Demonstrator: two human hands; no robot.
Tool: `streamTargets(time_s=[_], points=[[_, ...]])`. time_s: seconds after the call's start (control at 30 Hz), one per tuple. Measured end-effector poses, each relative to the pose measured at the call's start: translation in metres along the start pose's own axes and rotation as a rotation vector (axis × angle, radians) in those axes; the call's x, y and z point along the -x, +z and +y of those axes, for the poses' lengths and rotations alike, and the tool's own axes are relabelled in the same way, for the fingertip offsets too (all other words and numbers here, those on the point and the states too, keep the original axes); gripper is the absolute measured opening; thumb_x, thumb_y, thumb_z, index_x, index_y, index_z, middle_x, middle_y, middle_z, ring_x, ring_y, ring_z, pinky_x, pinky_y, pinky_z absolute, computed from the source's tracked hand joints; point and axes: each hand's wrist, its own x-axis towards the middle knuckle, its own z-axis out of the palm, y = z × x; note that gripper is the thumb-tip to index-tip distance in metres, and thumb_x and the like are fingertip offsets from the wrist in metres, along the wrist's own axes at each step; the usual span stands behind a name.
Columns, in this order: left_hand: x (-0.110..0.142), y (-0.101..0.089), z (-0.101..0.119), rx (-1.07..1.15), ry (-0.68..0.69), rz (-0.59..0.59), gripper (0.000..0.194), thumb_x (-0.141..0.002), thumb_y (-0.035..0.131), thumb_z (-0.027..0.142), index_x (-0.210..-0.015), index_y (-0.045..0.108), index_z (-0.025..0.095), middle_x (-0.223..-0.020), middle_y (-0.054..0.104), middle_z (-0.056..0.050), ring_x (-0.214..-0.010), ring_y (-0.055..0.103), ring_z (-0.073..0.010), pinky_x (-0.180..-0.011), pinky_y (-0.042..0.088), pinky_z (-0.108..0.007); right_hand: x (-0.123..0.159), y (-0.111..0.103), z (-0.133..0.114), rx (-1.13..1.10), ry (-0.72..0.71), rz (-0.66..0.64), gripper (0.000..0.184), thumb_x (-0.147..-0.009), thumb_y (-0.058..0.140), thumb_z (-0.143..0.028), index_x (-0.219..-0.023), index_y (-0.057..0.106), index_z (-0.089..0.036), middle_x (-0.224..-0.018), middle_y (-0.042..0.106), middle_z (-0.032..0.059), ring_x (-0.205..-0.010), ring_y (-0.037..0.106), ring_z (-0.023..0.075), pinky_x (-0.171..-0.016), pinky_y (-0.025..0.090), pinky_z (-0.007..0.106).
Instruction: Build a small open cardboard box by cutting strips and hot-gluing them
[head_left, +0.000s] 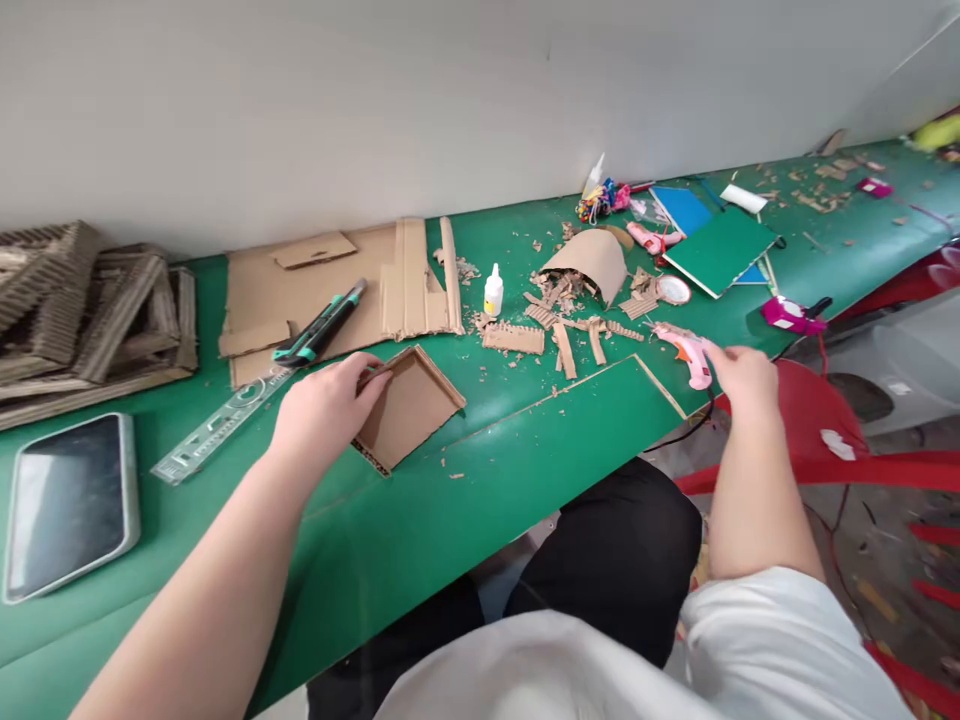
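My left hand [330,400] is closed on the upper left wall of a shallow cardboard tray [412,405], its thumb and fingers pinching the edge. The tray rests on the green table, with low walls and a flat brown base. Over to the right, my right hand [746,380] has its fingers closed at the rear end of a pink hot glue gun [691,358], whose nozzle points left. Part of those fingers is hidden from view. Just behind my left hand, a green and black utility knife [321,325] lies on cardboard beside a clear ruler [221,425].
A phone [71,505] and stacked cardboard frames [90,310] occupy the left. A white glue bottle [493,292], cardboard scraps [514,338] and a curved cardboard piece [592,258] lie mid-table. A second pink glue gun [651,238] and green board [724,250] sit behind; a red chair [817,420] stands right.
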Motion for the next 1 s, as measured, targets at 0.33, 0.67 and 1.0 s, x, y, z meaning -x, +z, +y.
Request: streamTargets(time_s=[0.33, 0.67, 1.0], points=[[0.022, -0.024, 0.023, 0.405, 0.188, -0.117, 0.034, -0.085, 0.048, 0.050, -0.095, 0.069, 0.024, -0.093, 0.072, -0.001, -0.076, 0.063, -0.0191, -0.063, 0.042, -0.025, 0.009, 0.004, 0.007, -0.599, 0.181, -0.136, 0.021, -0.057, 0.071, -0.034, -0.069, 0.056, -0.025, -0.068, 0.059, 0.0070, -0.060, 0.059, 0.0178, -0.063, 0.048, 0.037], [0.039, -0.026, 0.042, 0.463, 0.470, -0.347, 0.031, -0.088, 0.045, 0.045, -0.095, 0.071, 0.030, -0.092, 0.073, 0.000, -0.080, 0.066, -0.0193, -0.067, 0.046, -0.026, 0.098, -0.029, -0.059, -0.827, 0.073, -0.524, 0.046, -0.048, 0.079, -0.016, -0.091, 0.067, -0.029, -0.077, 0.061, 0.0046, -0.053, 0.048, 0.0128, -0.045, 0.037, 0.032], [0.041, -0.035, 0.042, 0.773, 0.758, -0.404, 0.036, -0.091, 0.047, 0.052, -0.104, 0.072, 0.030, -0.092, 0.072, -0.005, -0.081, 0.067, -0.0181, -0.071, 0.052, -0.027, 0.121, -0.030, -0.096, -0.516, -0.496, -0.899, 0.021, -0.065, 0.075, -0.032, -0.085, 0.074, -0.027, -0.090, 0.074, 0.0070, -0.085, 0.070, 0.0245, -0.078, 0.059, 0.036]])
